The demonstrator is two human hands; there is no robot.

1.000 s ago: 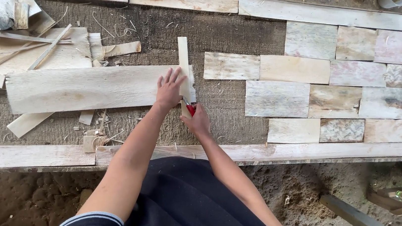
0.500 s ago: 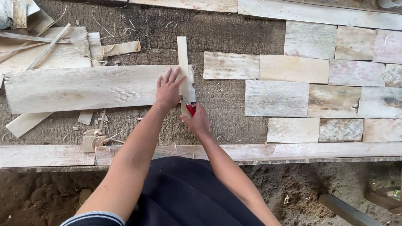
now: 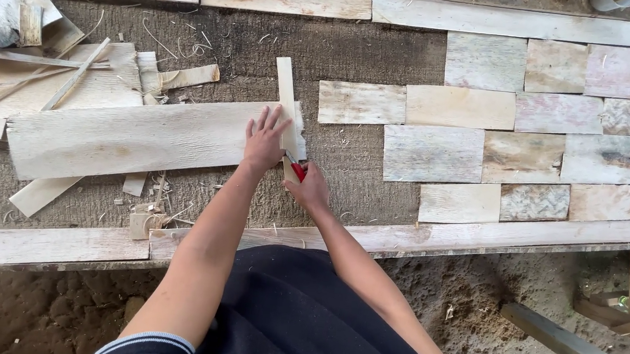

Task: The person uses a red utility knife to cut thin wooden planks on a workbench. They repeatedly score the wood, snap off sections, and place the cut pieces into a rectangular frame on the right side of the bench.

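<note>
Two hands meet at the veneer sheet's (image 3: 132,138) right end: our left hand (image 3: 264,139) lies flat, fingers spread, pinning a narrow wooden strip (image 3: 288,108) across it, while our right hand (image 3: 311,188) is curled tight round a red-handled cutter (image 3: 297,171) just beside.

The person is wearing a dark, near-black short-sleeved garment, its cuffs trimmed with a thin pale stripe. Both forearms are showing bare. The left hand (image 3: 264,139) and right hand (image 3: 310,190) are carrying no gloves.
</note>
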